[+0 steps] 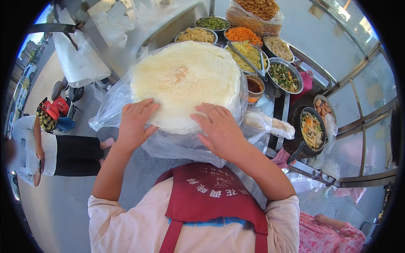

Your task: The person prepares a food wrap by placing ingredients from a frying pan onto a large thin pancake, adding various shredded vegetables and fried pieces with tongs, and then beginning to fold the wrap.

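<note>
Before me lies a stack of thin round flatbreads [186, 79], pale with a browned patch near the middle of the top one. Clear plastic sheeting [177, 147] sits beneath the stack and spreads out around it. My left hand [136, 120] rests at the stack's near left edge, fingers spread. At the near right edge, my right hand [218, 129] has its fingertips on the top flatbread, its fingers also apart. Neither hand grips anything that I can see. Whether the top sheet is loose from those below cannot be told.
Beyond the stack stand bowls of shredded carrot [243, 35], shredded potato [245, 57] with metal tongs [248, 60] across it, and chopped greens [283, 77]. A sauce jar [254, 87] and a wrapped bundle [269, 125] are at right, near a frying pan [311, 129]. People stand on both sides.
</note>
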{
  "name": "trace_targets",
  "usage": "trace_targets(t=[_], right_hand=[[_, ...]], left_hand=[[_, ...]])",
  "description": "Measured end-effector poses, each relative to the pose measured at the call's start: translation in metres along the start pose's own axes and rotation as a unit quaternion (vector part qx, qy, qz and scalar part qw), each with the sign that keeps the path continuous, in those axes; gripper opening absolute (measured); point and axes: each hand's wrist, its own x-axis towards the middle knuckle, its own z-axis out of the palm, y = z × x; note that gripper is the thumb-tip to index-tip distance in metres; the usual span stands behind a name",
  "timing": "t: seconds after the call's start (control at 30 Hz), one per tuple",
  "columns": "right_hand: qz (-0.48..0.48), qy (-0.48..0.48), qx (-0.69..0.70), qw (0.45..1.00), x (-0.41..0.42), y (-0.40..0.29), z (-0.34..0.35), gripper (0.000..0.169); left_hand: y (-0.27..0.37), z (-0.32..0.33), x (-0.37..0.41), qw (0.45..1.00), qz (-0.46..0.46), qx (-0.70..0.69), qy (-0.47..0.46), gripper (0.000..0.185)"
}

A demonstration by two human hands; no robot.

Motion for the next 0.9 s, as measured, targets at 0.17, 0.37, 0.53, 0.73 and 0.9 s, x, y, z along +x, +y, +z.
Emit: trace_targets(t=[0.17, 0.37, 0.53, 0.73, 0.9], right_hand=[[0.065, -0.052, 0.035, 0.996, 0.036, -0.003, 0.019, 0.026], [0.314, 0.082, -0.079, 0.943, 0.074, 0.110, -0.043, 0.032], [0.551, 0.027, -0.213, 0.807, 0.030, 0.239, -0.062, 0.045], [0.628, 0.048, -0.147, 0.762, 0.048, 0.251, -0.043, 0.034], [0.519, 0.029, -0.145, 0.842, 0.040, 0.262, -0.068, 0.039]], left_hand=[[-0.055, 0.000, 0.001, 0.997, 0.024, -0.049, 0.052, 0.037], [-0.069, -0.029, -0.014, 0.993, 0.051, -0.095, -0.043, 0.042], [-0.033, -0.030, -0.021, 0.982, 0.053, -0.179, -0.022, 0.041], [0.007, -0.040, -0.014, 0.978, 0.020, -0.205, 0.038, 0.029], [0.104, -0.041, 0.037, 0.966, 0.071, -0.235, 0.078, 0.023]])
